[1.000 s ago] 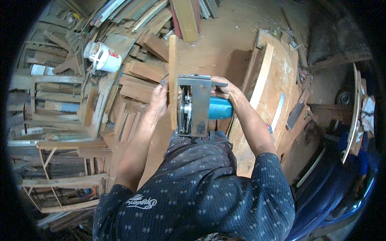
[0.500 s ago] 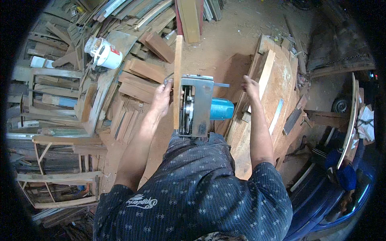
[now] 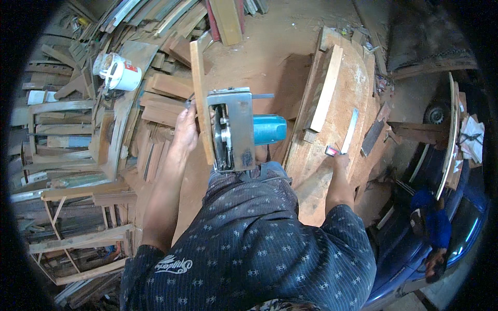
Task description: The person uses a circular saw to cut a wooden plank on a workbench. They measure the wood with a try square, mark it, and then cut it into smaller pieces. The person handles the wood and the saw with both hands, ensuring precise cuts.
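Circular saw (image 3: 236, 129) at centre on the lap, wooden strip (image 3: 201, 98) along its 9 o'clock edge, left hand (image 3: 185, 129) just beyond, workbench (image 3: 332, 135) at 3 o'clock, right hand (image 3: 341, 161) on it, bucket (image 3: 118, 72) at 10 o'clock among scrap wood (image 3: 78, 155).

left hand (image 3: 185, 127) on wood strip (image 3: 201, 98), saw (image 3: 236, 129) alongside

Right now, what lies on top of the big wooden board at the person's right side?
On the wooden board lie a pale wood strip and a flat metal ruler. The right hand covers most of a small red object, so its kind is unclear.
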A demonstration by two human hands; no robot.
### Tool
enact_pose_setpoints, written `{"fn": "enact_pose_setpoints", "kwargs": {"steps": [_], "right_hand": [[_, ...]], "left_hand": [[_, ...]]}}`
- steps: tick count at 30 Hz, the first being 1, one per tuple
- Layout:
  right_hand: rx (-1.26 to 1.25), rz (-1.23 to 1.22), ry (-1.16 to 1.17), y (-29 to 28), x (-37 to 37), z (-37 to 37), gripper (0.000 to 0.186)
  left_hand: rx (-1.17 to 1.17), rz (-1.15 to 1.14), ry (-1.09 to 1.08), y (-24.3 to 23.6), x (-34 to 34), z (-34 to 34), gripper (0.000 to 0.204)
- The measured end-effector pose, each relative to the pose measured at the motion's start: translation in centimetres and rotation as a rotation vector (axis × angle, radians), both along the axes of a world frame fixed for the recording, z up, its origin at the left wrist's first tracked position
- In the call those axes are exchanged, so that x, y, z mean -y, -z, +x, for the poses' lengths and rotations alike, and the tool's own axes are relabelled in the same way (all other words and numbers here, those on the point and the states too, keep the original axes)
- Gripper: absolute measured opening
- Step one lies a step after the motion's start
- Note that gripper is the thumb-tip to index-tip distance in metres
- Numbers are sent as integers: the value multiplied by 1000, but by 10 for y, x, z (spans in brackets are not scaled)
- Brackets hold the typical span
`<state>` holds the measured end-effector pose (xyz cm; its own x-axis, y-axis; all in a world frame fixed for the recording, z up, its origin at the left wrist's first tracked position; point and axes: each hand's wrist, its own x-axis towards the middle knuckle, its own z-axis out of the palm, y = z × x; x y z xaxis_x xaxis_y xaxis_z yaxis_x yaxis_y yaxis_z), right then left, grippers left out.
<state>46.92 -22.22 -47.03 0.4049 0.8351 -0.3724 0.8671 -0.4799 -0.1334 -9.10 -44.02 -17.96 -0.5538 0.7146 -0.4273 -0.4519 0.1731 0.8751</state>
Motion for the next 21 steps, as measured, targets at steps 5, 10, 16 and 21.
{"fn": "enact_pose_setpoints", "kwargs": {"steps": [5,10,16,21], "right_hand": [[-790,64,342,43,-39,67,13],[-777,242,192,-61,-90,-1,26],[-1172,226,-255,-245,-114,-101,25],[-991,169,-468,-299,-93,-178,34]], "left_hand": [[89,21,-20,-1,-11,1,41],[37,-32,-15,-7,-11,5,39],[45,-42,-32,-15,-8,5,41],[20,-70,-54,-15,-10,7,40]]}}
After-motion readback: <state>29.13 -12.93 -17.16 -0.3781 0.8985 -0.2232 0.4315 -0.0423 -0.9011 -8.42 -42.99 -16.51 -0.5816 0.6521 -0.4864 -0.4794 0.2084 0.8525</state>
